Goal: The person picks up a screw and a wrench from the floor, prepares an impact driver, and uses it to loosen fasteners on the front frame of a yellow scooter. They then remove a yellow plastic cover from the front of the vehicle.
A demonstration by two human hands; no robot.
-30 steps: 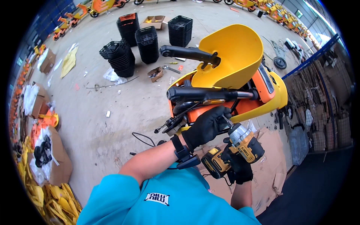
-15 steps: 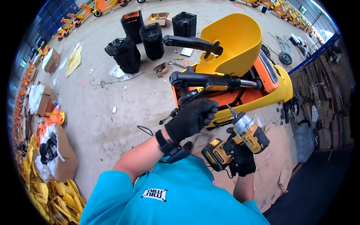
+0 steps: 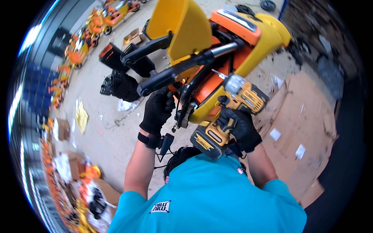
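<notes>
My right hand (image 3: pixel 239 126), in a black glove, is wrapped round the grip of a yellow and black cordless impact driver (image 3: pixel 244 97). Its bit points up and left toward the orange underside of a partly built yellow and orange scooter (image 3: pixel 256 50). My left hand (image 3: pixel 157 110), gloved too, is curled closed just below the end of the lower black fork leg (image 3: pixel 171 79); whatever its fingers hold is hidden. A second fork leg (image 3: pixel 145 50) lies above, beside a big yellow curved panel (image 3: pixel 190 31). Thin cables hang near my left fingers.
Stacked black crates (image 3: pixel 118 87) stand on the floor at the left, with an open cardboard box (image 3: pixel 133 37) behind. Flattened cardboard (image 3: pixel 299 128) covers the floor at the right. Boxes of parts (image 3: pixel 107 190) sit at the lower left, and scooters line the far wall.
My view has turned and come closer to the scooter. My left hand has moved to the fork's end. My right hand still holds the impact driver, now nearer the scooter body.
</notes>
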